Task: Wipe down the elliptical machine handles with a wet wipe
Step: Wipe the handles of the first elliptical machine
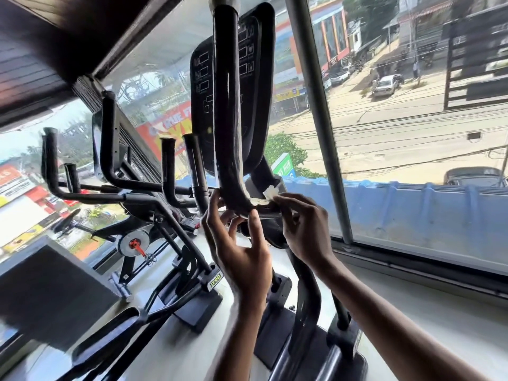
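Handle (226,111) of padded black foam rises from frame centre to the top edge, long axis near vertical, bending right at its foot. Right hand (301,229) pinches the wet wipe (270,192) just right of that bend; left hand (236,243) cups the bend loosely. Console (257,86) stands directly behind, window post (319,119) to its right.

A green sign (284,167) outside the window reads "HUB"
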The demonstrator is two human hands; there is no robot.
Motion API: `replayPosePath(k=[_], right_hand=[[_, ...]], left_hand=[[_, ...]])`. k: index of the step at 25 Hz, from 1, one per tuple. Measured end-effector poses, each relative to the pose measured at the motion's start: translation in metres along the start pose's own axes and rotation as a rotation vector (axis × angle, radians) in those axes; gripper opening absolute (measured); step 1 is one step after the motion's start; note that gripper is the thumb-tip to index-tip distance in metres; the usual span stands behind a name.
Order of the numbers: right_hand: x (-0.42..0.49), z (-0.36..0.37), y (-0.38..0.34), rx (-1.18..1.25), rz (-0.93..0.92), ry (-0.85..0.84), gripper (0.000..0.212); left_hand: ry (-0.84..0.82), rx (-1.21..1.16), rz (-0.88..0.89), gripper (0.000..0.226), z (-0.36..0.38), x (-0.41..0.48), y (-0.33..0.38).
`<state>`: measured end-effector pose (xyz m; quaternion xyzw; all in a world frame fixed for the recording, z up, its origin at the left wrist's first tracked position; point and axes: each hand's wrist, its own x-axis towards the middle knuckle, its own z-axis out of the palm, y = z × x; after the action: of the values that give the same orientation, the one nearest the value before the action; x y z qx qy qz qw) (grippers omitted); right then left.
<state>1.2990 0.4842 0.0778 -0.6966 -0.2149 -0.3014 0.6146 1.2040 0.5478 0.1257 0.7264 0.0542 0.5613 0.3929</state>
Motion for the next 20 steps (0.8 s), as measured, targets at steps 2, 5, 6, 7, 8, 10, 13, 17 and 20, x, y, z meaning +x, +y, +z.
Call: replayPosePath(k=[2, 5, 6, 7, 8, 10, 13, 17, 20], right_hand=[[-0.002, -0.007, -0.033, 0.073, -0.069, 0.015, 0.020], [-0.009, -0.011, -0.054, 0.112, -0.138, 0.059, 0.019], [-0.014, -0.008, -0.054, 0.111, -0.155, 0.089, 0.020], [-0.020, -0.005, -0.051, 0.096, -0.167, 0.122, 0.022], [-0.027, 0.000, -0.046, 0.067, -0.172, 0.150, 0.023], [-0.037, 0.009, -0.034, 0.021, -0.122, 0.181, 0.022], [-0.048, 0.013, -0.024, 0.101, 0.227, 0.181, 0.026], [-0.075, 0.016, -0.029, 0.574, 0.766, 0.096, 0.022], [-0.100, 0.019, -0.037, 0.722, 0.865, 0.065, 0.024]], left_hand=[[-0.047, -0.018, 0.013, 0.060, -0.006, 0.002, -0.004], [-0.113, -0.073, 0.021, 0.056, -0.016, 0.006, -0.009], [-0.128, -0.090, 0.006, 0.054, -0.019, 0.008, -0.011], [-0.142, -0.115, -0.011, 0.054, -0.022, 0.010, -0.014], [-0.160, -0.157, -0.031, 0.055, -0.025, 0.011, -0.018], [-0.225, -0.239, -0.071, 0.054, -0.032, 0.011, -0.028], [-0.344, -0.290, -0.243, 0.042, -0.041, 0.009, -0.060], [-0.642, -0.417, -0.562, 0.020, -0.042, 0.009, -0.106], [-0.876, -0.538, -0.765, 0.018, -0.048, 0.006, -0.112]])
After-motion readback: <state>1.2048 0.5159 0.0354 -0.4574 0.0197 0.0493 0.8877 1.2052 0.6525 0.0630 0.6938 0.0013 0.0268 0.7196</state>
